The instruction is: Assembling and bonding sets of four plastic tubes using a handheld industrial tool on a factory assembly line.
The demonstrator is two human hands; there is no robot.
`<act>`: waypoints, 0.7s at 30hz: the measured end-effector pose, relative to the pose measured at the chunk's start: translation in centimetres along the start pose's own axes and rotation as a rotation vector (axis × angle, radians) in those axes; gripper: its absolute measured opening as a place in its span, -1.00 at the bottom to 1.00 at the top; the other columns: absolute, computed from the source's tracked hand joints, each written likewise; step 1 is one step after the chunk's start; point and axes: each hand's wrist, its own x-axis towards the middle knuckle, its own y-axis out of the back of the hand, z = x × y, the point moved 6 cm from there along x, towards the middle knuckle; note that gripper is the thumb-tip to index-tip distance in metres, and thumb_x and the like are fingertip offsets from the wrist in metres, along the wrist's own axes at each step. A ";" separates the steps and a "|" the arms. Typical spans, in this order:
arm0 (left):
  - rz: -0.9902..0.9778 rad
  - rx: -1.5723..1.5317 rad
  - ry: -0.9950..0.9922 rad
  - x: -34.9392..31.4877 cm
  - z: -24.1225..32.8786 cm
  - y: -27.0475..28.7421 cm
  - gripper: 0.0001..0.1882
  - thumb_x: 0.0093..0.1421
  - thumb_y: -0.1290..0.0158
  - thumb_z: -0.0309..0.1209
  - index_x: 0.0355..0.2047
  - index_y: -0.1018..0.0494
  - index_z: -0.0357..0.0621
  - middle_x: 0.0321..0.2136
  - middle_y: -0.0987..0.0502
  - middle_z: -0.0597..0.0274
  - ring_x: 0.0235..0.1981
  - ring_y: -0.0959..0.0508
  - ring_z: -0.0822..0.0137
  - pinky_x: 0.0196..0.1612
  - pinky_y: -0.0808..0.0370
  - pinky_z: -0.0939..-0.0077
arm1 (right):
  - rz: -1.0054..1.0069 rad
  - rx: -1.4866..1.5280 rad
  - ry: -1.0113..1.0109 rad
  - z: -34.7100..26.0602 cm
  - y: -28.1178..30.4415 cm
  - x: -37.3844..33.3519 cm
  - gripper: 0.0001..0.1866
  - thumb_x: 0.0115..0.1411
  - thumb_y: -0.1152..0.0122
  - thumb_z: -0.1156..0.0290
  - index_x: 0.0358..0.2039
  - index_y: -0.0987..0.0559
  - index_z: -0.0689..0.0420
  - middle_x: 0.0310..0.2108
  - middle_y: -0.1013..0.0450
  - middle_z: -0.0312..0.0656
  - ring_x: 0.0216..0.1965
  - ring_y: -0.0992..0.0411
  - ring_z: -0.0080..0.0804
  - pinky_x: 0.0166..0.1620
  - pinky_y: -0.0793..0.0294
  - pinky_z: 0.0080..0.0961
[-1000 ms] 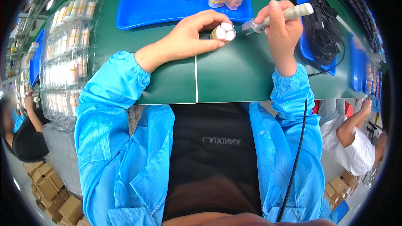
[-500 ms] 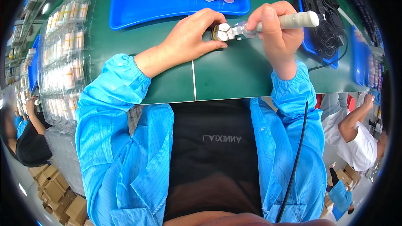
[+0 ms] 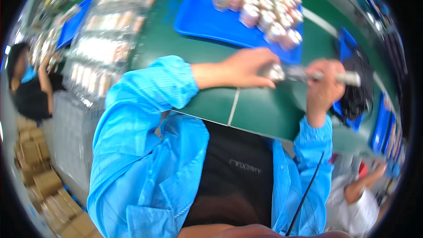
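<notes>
We see cardboard boxes point(image 3: 48, 181) heaped at lower left, a person in black point(image 3: 33, 99) above them, black cables point(image 3: 359, 90) in a blue tray point(image 3: 346, 46) at right, a person in white point(image 3: 356, 211) below

Left fisheye on my head, facing down, near my left hand point(image 3: 246, 67) and right hand point(image 3: 326, 83), table point(image 3: 264, 112) slanted in frame, edges bending toward rim.

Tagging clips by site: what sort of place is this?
Probably a factory assembly workshop: a blue tray of many matching pale parts on a green bench, clear packs of pale pieces at left, and other people at both sides.
</notes>
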 end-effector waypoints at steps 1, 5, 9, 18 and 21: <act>-0.003 0.003 -0.012 0.0 0.6 0.4 -0.43 0.00 -0.40 -0.25 -0.03 -0.43 -0.15 -0.20 -0.49 0.12 -0.17 -0.55 0.16 -0.10 -0.52 0.32 | 0.055 -0.077 0.016 -0.5 0.8 0.4 -0.72 0.46 0.07 0.26 -0.40 -0.39 0.12 -0.57 -0.49 -0.18 -0.66 -0.23 -0.70 -0.60 -0.16 -0.74; 0.243 -0.081 -0.087 0.6 3.4 5.0 -0.46 0.09 -0.34 -0.33 0.02 -0.39 -0.22 -0.15 -0.45 0.14 -0.11 -0.52 0.28 -0.03 -0.52 0.41 | -0.023 -0.170 -0.019 1.0 0.6 0.1 -0.75 0.44 0.01 0.31 -0.39 -0.40 0.13 -0.56 -0.48 -0.24 -0.65 -0.24 -0.70 -0.55 -0.20 -0.73; 0.548 -0.209 0.012 3.6 3.2 14.6 -0.53 0.14 -0.28 -0.22 -0.02 -0.48 -0.20 -0.21 -0.52 0.14 -0.25 -0.56 0.38 -0.23 -0.51 0.49 | -0.248 -0.304 0.053 3.6 -1.7 -1.9 -0.82 0.32 -0.18 0.45 -0.44 -0.46 0.15 -0.58 -0.48 -0.25 -0.61 -0.39 -0.57 -0.53 -0.34 -0.59; 0.918 0.829 0.432 -3.3 -7.0 44.3 -0.46 0.05 -0.25 -0.07 -0.17 -0.52 -0.32 -0.29 -0.64 -0.09 -0.24 -0.65 0.03 -0.12 -0.55 0.25 | -0.520 -0.611 0.580 -0.7 -6.5 -3.2 -0.76 0.04 -0.39 0.56 -0.53 -0.42 0.14 -0.64 -0.40 -0.18 -0.67 -0.39 -0.22 -0.60 -0.33 -0.37; 0.813 1.088 0.688 -8.3 -10.8 49.7 -0.57 0.00 -0.25 -0.06 -0.39 -0.60 -0.23 -0.40 -0.63 -0.12 -0.28 -0.64 -0.06 -0.15 -0.54 0.14 | -0.528 -0.658 0.620 -0.8 -6.5 -3.4 -0.75 0.01 -0.40 0.57 -0.53 -0.42 0.14 -0.64 -0.40 -0.18 -0.67 -0.40 -0.22 -0.60 -0.33 -0.36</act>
